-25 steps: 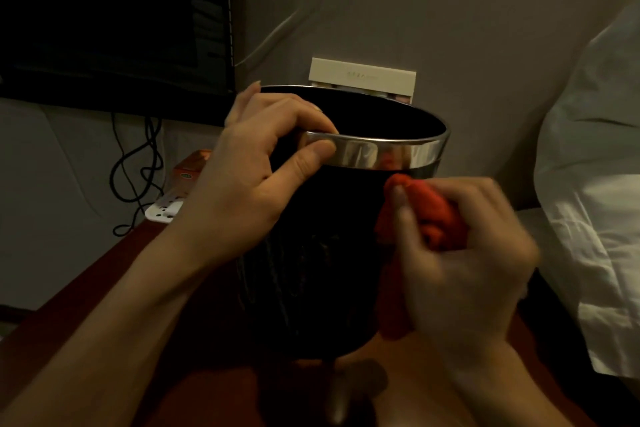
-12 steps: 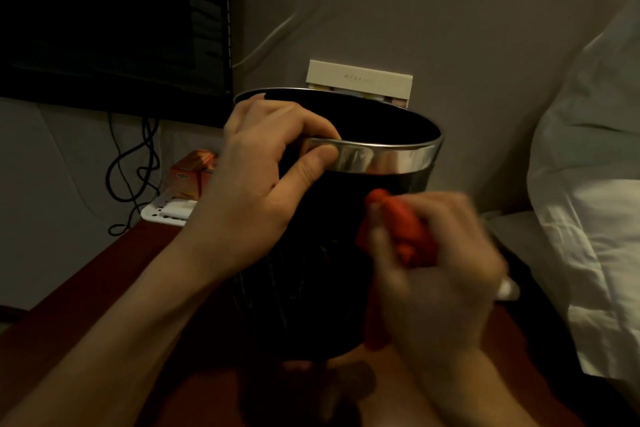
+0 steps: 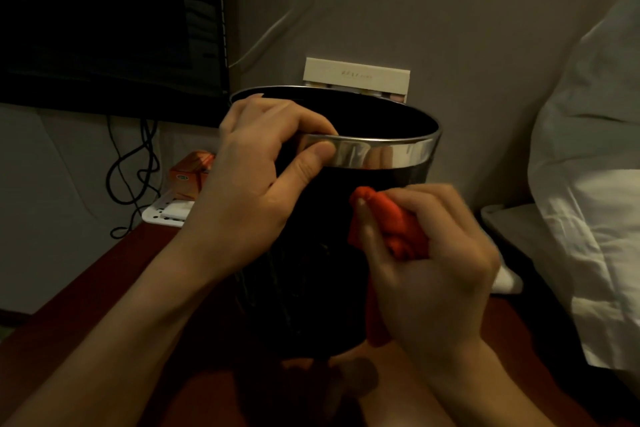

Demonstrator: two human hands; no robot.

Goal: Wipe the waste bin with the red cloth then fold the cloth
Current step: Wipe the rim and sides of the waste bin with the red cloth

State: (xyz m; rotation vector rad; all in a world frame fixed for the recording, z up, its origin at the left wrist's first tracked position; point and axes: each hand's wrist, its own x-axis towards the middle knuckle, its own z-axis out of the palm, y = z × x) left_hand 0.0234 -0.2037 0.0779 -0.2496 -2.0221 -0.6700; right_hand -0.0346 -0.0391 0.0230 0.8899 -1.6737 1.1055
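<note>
Your left hand grips the waste bin at its silver rim: the fingers curl over the edge into the opening while the thumb presses on the outside of the metal band. The bin stands upright on the dark red table, directly below those fingers. Your right hand has its fingers closed around the bunched red cloth, pressing it against the bin's black side just under the rim (a loose tail of cloth hangs down beside your palm). Left of your left-hand fingers sit an orange box and a white power strip, with black cables hanging below a dark screen. Right of your cloth-holding fingers lies white bedding.
</note>
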